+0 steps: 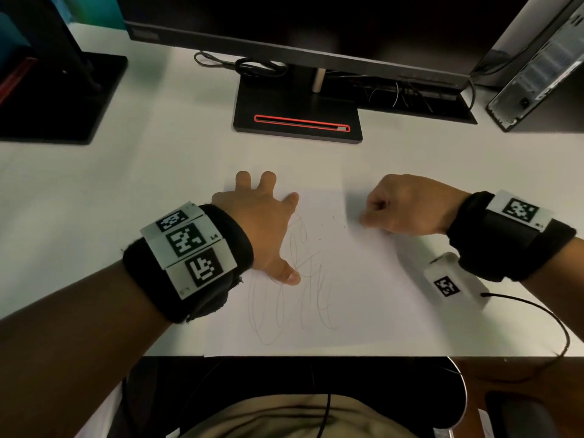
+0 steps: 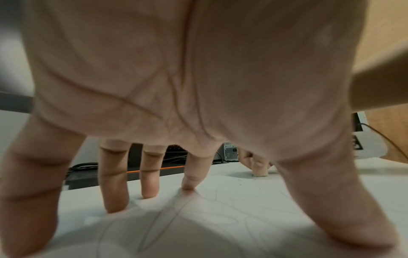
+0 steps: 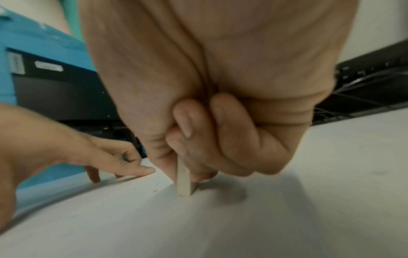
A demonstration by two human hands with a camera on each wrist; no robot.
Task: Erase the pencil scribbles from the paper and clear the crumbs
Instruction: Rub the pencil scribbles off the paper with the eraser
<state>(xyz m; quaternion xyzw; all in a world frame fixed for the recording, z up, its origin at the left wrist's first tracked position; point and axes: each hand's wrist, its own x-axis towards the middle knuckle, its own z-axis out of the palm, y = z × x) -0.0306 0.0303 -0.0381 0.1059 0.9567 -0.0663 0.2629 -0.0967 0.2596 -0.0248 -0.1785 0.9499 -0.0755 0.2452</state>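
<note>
A white sheet of paper lies on the desk near its front edge, with faint pencil scribbles on its left half. My left hand presses down on the sheet's upper left with spread, straight fingers. My right hand is curled at the paper's upper right edge and pinches a pale eraser, whose lower end touches the surface. A few dark crumbs dot the paper between the hands, also seen in the right wrist view.
A monitor stand with a red-edged slot sits behind the paper. A second black stand is at the back left, a computer case at the back right. A white tagged box with a cable lies under my right wrist.
</note>
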